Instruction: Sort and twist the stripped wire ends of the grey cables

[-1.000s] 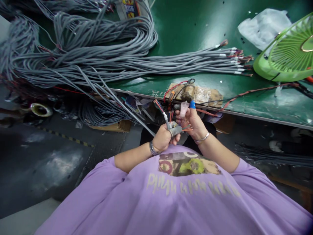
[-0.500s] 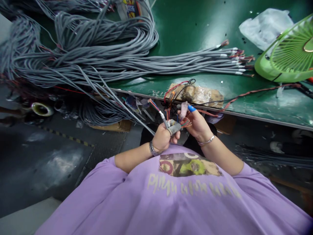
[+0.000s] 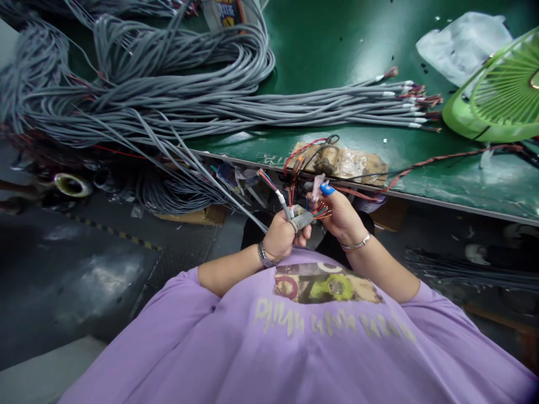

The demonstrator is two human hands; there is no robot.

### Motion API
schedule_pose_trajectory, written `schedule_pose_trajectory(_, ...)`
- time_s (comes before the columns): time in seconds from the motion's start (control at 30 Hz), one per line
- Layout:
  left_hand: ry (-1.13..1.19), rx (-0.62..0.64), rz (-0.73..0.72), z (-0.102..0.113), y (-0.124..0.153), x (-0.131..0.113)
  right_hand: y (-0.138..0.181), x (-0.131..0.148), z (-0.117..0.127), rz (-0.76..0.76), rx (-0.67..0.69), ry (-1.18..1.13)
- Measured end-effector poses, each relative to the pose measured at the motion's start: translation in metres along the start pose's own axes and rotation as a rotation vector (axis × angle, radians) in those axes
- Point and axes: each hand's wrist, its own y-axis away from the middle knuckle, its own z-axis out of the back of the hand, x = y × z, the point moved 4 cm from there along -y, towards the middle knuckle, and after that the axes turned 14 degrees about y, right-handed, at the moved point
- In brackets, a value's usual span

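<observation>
My left hand (image 3: pixel 281 234) is closed around a grey cable and a short, grey cylindrical piece (image 3: pixel 301 220). Thin coloured wires (image 3: pixel 322 211) fan out from that piece's right end. Above the left fist stands a stripped cable end (image 3: pixel 272 186) with a white band and loose coloured cores. My right hand (image 3: pixel 342 217), a blue cover on one fingertip, is pinched beside the fanned wires. A pinkish-white wrapped thing (image 3: pixel 318 186) shows at its fingertips; whether it is a covered finger or something held is unclear.
Long bundles of grey cable (image 3: pixel 168 95) lie across the green table (image 3: pixel 337 33), stripped ends to the right. A taped cardboard block (image 3: pixel 356 164) sits at the near edge. Right of it are a green fan (image 3: pixel 475 115) and a plastic bag (image 3: pixel 465 47). Coiled cable (image 3: pixel 177 191) lies below, left.
The view has shifted slightly. My right fingertips have moved a little left, and the fanned wires show more clearly. My left hand keeps its grip on the cable and grey piece.
</observation>
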Motion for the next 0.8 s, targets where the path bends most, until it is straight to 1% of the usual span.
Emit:
schedule_pose_trajectory(0.2,0.015,-0.005,-0.009,-0.001,-0.001,0.001,-0.001,0.0,0.001,-0.001,0.011,-0.014)
schedule_pose_trajectory(0.3,0.017,-0.01,-0.008,-0.001,-0.002,0.001,-0.003,0.0,-0.001,0.001,-0.013,-0.013)
schedule_pose_trajectory(0.37,0.016,-0.017,-0.001,0.0,-0.003,0.002,-0.005,-0.002,0.0,0.042,-0.068,0.011)
schedule_pose_trajectory(0.47,0.029,-0.017,-0.001,0.002,-0.003,0.003,-0.008,-0.003,0.003,0.178,-0.191,0.076)
schedule_pose_trajectory(0.5,0.031,-0.014,-0.002,0.002,-0.003,0.003,-0.008,-0.003,0.003,0.204,-0.209,0.085)
schedule_pose_trajectory(0.57,0.027,-0.006,0.0,0.002,-0.003,0.003,-0.009,-0.005,0.001,0.164,-0.176,0.057)
schedule_pose_trajectory(0.67,0.015,-0.01,0.007,0.002,-0.004,0.003,-0.011,-0.005,-0.006,-0.004,-0.068,-0.066)
schedule_pose_trajectory(0.73,0.015,-0.015,0.011,0.001,-0.004,0.004,-0.011,-0.003,-0.008,-0.062,-0.049,-0.127)
schedule_pose_trajectory(0.8,0.015,-0.016,0.015,0.002,-0.005,0.005,-0.012,-0.002,-0.009,-0.073,-0.062,-0.151)
